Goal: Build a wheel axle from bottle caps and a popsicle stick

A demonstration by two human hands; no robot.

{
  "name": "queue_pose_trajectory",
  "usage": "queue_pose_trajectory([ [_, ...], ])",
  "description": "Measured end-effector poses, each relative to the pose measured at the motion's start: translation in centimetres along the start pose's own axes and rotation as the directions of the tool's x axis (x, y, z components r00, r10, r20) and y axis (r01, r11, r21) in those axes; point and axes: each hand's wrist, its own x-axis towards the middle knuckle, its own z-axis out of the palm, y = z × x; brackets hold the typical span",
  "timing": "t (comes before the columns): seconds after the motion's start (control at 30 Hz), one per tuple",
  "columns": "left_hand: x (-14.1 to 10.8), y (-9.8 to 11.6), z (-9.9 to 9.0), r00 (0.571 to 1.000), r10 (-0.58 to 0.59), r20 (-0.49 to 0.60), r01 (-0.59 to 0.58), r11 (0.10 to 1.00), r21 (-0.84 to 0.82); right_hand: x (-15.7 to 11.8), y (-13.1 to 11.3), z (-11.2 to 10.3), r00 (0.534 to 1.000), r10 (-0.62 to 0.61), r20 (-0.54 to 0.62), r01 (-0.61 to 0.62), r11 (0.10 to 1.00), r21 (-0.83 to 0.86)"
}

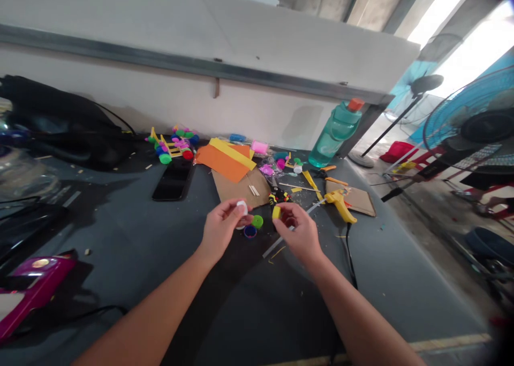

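a craft workshop: hot-glue gun (340, 204), orange-handled pliers (336, 182) and orange paper (223, 162) across the bench (385, 285), caged fan (484, 133) beyond.

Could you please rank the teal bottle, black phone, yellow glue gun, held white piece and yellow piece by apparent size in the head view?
1. Teal bottle
2. Black phone
3. Yellow glue gun
White piece and yellow piece: smallest, partly covered, too alike to rank.

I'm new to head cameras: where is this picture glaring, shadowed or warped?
Head view: glare whites out the upper right; head view: soft shadow on the panel left of the bottle; head view: the fan looks stretched toward the right edge.
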Motion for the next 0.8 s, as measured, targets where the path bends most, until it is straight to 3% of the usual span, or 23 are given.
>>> queue_pose_trajectory([
  [0.1, 0.4, 0.5, -0.7, 0.972, 0.204, -0.120, -0.197, 0.978, 0.065, 0.4, 1.0, 0.1, 0.998, 0.058, 0.013, -0.058, 0.998, 0.013],
  [0.2, 0.5, 0.4, -1.0, 0.952, 0.273, -0.140, -0.259, 0.959, 0.110, 0.5, 0.8, 0.2, 0.997, 0.033, 0.068, -0.030, 0.999, -0.042],
  [0.4, 0.3, -0.2, -0.6, 0.965, 0.209, -0.158, -0.189, 0.973, 0.134, 1.4, -1.6, -0.2, 0.976, -0.084, 0.200, 0.122, 0.975, -0.187],
  [0.63, 0.2, -0.5, -0.6, 0.963, 0.214, -0.165, -0.193, 0.972, 0.134, 3.3, -2.2, 1.0, 0.893, -0.071, 0.445, 0.227, 0.924, -0.307],
  [0.8, 0.4, -0.5, -0.8, 0.956, 0.205, -0.211, -0.185, 0.976, 0.113, 4.4, -2.9, 3.0, 0.864, -0.006, 0.503, 0.317, 0.782, -0.536],
])
